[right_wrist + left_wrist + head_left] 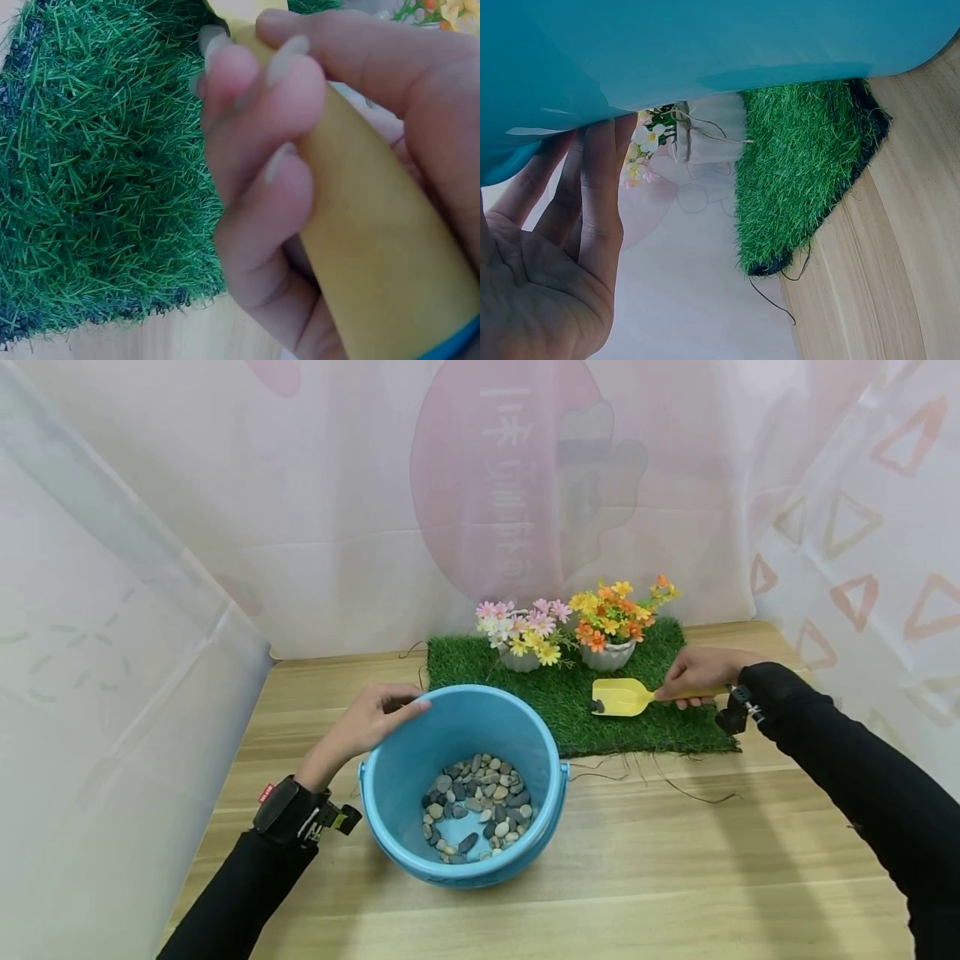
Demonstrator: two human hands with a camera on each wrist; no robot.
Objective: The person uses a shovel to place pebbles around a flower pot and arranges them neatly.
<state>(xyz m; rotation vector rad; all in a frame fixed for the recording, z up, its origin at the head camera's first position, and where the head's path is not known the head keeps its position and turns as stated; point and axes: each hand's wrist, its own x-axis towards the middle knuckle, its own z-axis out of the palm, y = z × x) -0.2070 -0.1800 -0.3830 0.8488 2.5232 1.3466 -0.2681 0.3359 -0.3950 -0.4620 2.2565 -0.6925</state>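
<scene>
A blue bucket (462, 702) stands on the table with several grey and pale pebbles (480, 802) spread over its bottom. My left hand (367, 718) grips its rim at the upper left, thumb over the edge; in the left wrist view the fingers (600, 202) lie against the outer wall. To the right, my right hand (697, 675) holds a yellow toy shovel (626, 696) by its handle, the fingers curled round it in the right wrist view. The shovel's blade is over the artificial grass mat (570, 727), and a small dark pebble (597, 706) is at its front edge.
Two pots of artificial flowers stand at the back of the mat: a pink, white and yellow one (522, 631) and an orange and yellow one (611, 618). Loose dark threads (693, 795) trail from the mat onto the wooden table (675, 877). Printed curtains (337, 510) enclose the table.
</scene>
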